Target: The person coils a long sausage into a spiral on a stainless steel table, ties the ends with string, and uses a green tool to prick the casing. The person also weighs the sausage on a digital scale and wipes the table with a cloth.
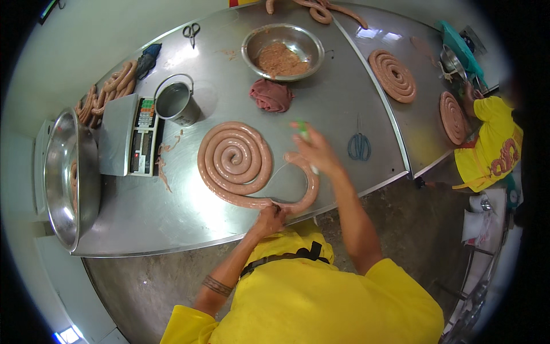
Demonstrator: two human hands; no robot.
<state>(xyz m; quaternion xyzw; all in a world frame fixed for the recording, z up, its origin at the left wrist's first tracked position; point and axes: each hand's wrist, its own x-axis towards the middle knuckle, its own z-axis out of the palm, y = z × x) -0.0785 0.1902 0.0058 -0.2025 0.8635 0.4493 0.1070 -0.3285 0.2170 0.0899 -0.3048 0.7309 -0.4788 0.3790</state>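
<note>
A long raw sausage [232, 153] lies in a flat spiral on the steel table. Its outer end curves right along the near edge and loops up toward my right hand. My left hand [270, 221] is closed on this outer length near the table's front edge. Above the looped end, my right hand [316, 152] is closed round a slim green-and-white object [303, 133], slightly blurred; its kind I cannot make out. A thin pale strand runs between the coil and the loop.
Beyond the coil are a red cloth [271, 96], a steel bowl of minced meat [250, 66] and a metal bucket [186, 110]. Scissors [359, 147] lie right; a scale [118, 135] and large basin [89, 178] stand left. A person in yellow [495, 137] works at the right table.
</note>
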